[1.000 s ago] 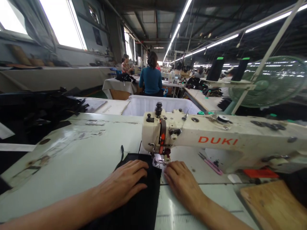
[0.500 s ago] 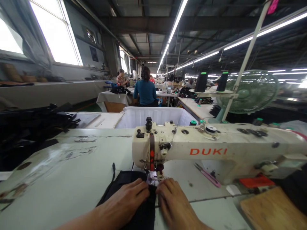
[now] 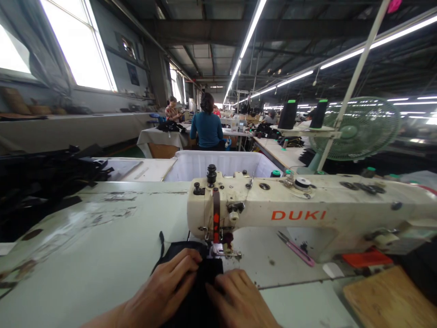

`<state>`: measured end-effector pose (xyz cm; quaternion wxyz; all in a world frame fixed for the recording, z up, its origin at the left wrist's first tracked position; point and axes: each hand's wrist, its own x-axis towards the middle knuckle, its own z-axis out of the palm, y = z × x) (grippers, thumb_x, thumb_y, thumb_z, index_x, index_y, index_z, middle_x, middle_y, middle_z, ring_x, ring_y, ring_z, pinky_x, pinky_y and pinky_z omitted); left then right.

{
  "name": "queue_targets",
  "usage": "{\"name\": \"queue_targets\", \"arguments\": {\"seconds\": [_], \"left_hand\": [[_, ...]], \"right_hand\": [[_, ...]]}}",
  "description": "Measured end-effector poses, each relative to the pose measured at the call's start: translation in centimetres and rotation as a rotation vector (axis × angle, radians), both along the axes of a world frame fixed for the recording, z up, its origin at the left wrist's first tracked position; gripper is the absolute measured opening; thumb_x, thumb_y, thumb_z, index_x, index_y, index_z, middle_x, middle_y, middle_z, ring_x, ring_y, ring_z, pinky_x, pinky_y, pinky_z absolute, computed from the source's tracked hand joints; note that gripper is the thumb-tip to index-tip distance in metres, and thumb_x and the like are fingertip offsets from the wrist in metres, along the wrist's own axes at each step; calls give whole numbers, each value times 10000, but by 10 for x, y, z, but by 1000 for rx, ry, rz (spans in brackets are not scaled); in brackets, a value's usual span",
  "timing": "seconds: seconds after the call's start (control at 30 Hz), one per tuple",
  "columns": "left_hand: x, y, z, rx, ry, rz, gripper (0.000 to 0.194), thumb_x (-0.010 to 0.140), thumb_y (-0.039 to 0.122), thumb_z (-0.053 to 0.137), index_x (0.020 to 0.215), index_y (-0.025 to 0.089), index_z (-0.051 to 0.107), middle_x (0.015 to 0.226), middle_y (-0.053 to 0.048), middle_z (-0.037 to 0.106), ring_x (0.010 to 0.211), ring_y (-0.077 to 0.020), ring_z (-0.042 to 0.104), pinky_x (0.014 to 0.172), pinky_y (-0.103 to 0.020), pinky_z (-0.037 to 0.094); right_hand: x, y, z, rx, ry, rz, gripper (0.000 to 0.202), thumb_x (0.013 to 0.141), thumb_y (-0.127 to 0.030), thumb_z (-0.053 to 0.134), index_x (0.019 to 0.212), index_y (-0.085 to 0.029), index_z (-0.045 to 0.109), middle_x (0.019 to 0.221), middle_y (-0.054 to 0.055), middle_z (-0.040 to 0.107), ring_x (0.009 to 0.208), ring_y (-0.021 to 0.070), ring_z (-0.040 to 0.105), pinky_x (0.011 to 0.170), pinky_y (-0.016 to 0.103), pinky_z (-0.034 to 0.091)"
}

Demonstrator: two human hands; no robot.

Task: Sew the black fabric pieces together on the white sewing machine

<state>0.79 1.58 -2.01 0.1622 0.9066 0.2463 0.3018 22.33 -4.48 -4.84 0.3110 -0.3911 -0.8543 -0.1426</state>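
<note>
L hand [image 3: 167, 284] on blk fabric [image 3: 210, 269], R hand [image 3: 241, 296] at its R edge, nr sewing mach. [image 3: 252, 205]; fingers bent, can't tell if gripping.

The piece of black fabric [image 3: 200, 296] I can see lies on the pale sewing table [image 3: 102, 237], below the head of the sewing machine [image 3: 256, 200]. It's plain and dark; its far left part reaches up beside the presser foot [image 3: 217, 249], while the right part, a deeper black, ends squarely just on the near side of it. A thin black strap [image 3: 161, 241] sticks out past the far left corner, bent upward along the tabletop. Much of the fabric's middle is hidden from me.
</note>
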Motion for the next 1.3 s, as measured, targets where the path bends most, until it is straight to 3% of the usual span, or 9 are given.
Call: {"name": "queue_targets", "arguments": {"seconds": [0.17, 0.3, 0.43, 0.57, 0.7, 0.8, 1.03, 1.2, 1.3], "left_hand": [[1, -6, 7, 81, 124, -54, 198, 953, 131, 392, 1094, 220, 498, 1097, -55, 619, 966, -151, 646, 884, -206, 516], [6, -9, 19, 171, 136, 6, 256, 952, 226, 436, 1206, 245, 462, 1100, -41, 649, 942, -167, 660, 833, -199, 541], [14, -4, 20, 222, 203, 49, 319, 964, 250, 466, 1283, 246, 466, 1163, -47, 634, 1019, -189, 637, 901, -253, 527], [15, 5, 17, 269, 302, -41, 299, 962, 185, 489, 1254, 234, 528, 1149, -44, 659, 1095, -221, 598, 1000, -361, 465], [10, 12, 18, 290, 349, -166, 332, 966, 143, 487, 1295, 185, 499, 1251, -71, 628, 1163, -210, 574, 1101, -378, 373], [7, 16, 22, 291, 393, -204, 282, 972, 121, 462, 1247, 154, 519, 1245, -89, 624, 1145, -208, 581, 1090, -370, 388], [0, 20, 28, 368, 419, -244, 278, 1008, 95, 324, 1150, 132, 560, 1094, -90, 664, 1019, -185, 604, 1031, -340, 429], [-4, 17, 15, 433, 331, -195, 182, 987, 118, 421, 970, 141, 600, 1064, -82, 667, 967, -171, 618, 1045, -358, 418], [-4, 15, 15, 375, 302, -172, 189, 989, 128, 434, 1113, 115, 577, 1119, -100, 656, 1032, -180, 611, 1098, -389, 358]], "right_hand": [[-1, 7, -22, 21, -52, 53, 287, 951, -201, 490, 1195, -90, 592, 1154, 129, 666, 1100, 236, 570, 926, 350, 506], [4, 9, -34, 2, -100, 48, 341, 919, -195, 532, 1232, -68, 576, 1244, 147, 626, 1240, 229, 502, 1016, 324, 476], [-1, 11, -29, -21, -42, 90, 287, 923, -136, 484, 1175, -177, 616, 1198, 85, 650, 1211, 223, 532, 1048, 383, 458], [-13, 18, -12, -170, -63, 68, 247, 952, -166, 492, 1137, -264, 623, 1218, 43, 618, 1086, 195, 594, 999, 386, 485], [-14, 19, 2, -199, -80, 70, 251, 963, -320, 553, 1186, -209, 579, 1240, 81, 569, 1027, 203, 601, 884, 407, 521], [-10, 15, 7, -201, -87, 82, 289, 957, -341, 562, 1203, -189, 564, 1228, 87, 567, 1016, 210, 602, 860, 410, 527], [-12, 9, -6, -214, -106, 99, 276, 948, -281, 575, 1205, -181, 579, 1238, 102, 583, 1088, 235, 582, 932, 445, 495], [-12, 10, -20, -12, -142, 68, 284, 916, -142, 531, 1174, -57, 615, 1223, 145, 628, 1225, 237, 515, 1058, 344, 427], [-8, 10, -19, 4, -139, 72, 228, 928, -221, 528, 1054, -88, 663, 1133, 115, 670, 1213, 233, 527, 1099, 336, 388]]}}
